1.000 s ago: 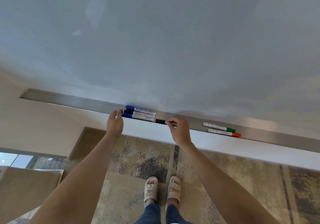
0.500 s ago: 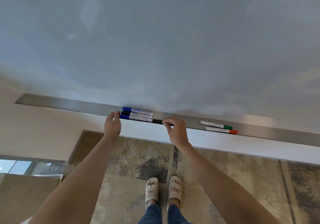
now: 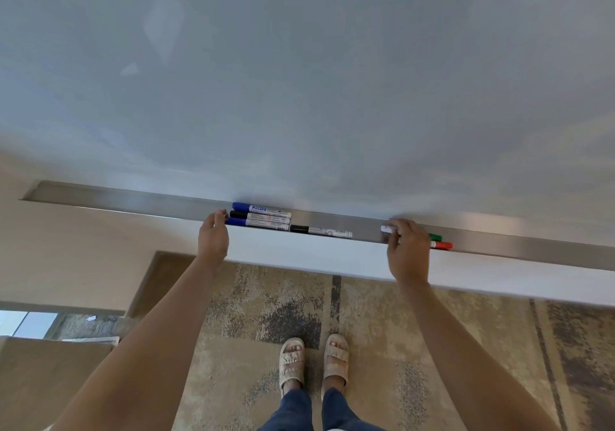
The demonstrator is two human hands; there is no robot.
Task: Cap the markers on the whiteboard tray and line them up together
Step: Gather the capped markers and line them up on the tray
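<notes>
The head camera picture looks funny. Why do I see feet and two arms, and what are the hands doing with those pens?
The camera sits on a person's head and looks down, so you see their own arms, and their sandals on the rug.

The big pale sheet is a whiteboard. Along its bottom runs a metal tray.

On the tray three markers lie side by side: a blue marker at the back, a black marker in the middle, another blue one in front. A second black-capped marker lies just to their right.

The left hand touches the capped ends of the three. The right hand covers the green marker and red marker; whether it grips them, I cannot tell.
</notes>
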